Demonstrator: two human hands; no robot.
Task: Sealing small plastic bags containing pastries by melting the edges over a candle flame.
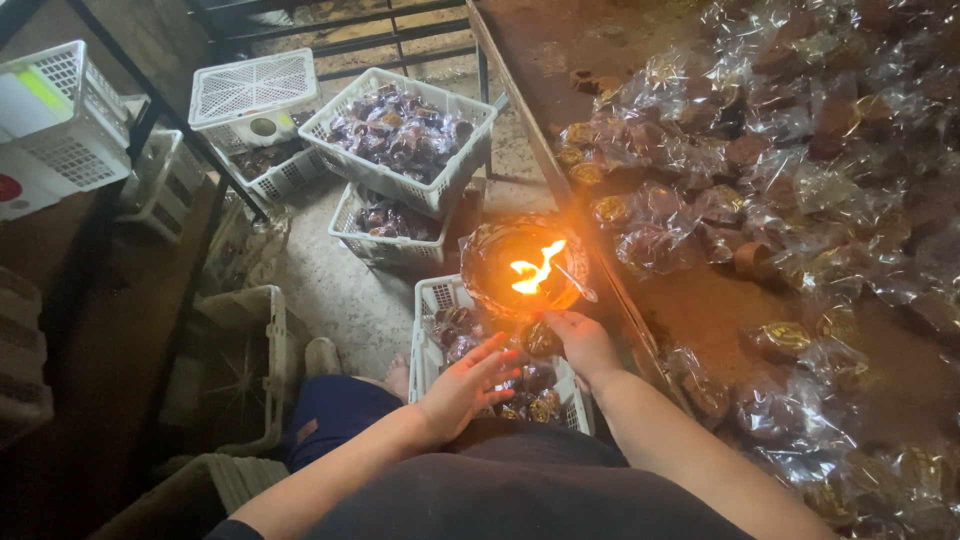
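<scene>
The right hand [583, 343] has its grip pinched shut on a small wrapped piece [541, 340], dark and round inside clear film, held just under the rim of a shallow glass dish [480, 268] in which an orange flame [534, 273] burns. A thin metal spoon [577, 283] lies slanted at the dish's right edge. The left hand [467, 385] hovers beside it with fingers spread and grip apart, holding nothing, its palm turned toward the wrapped piece. Both hands are above a white plastic basket [433, 300] on the floor between the person's knees, partly filled with more wrapped pieces. Farther off, two more white baskets are stacked, the upper basket [400, 128] heaped with dark wrapped pieces, and a third with an upturned lid [253, 85] stands to their left. To the right runs the bench [700, 310], its brown top strewn with a wide heap of cellophane-wrapped pieces [760, 150]. Empty white crates [60, 120] sit at the far left on a dark shelf.
</scene>
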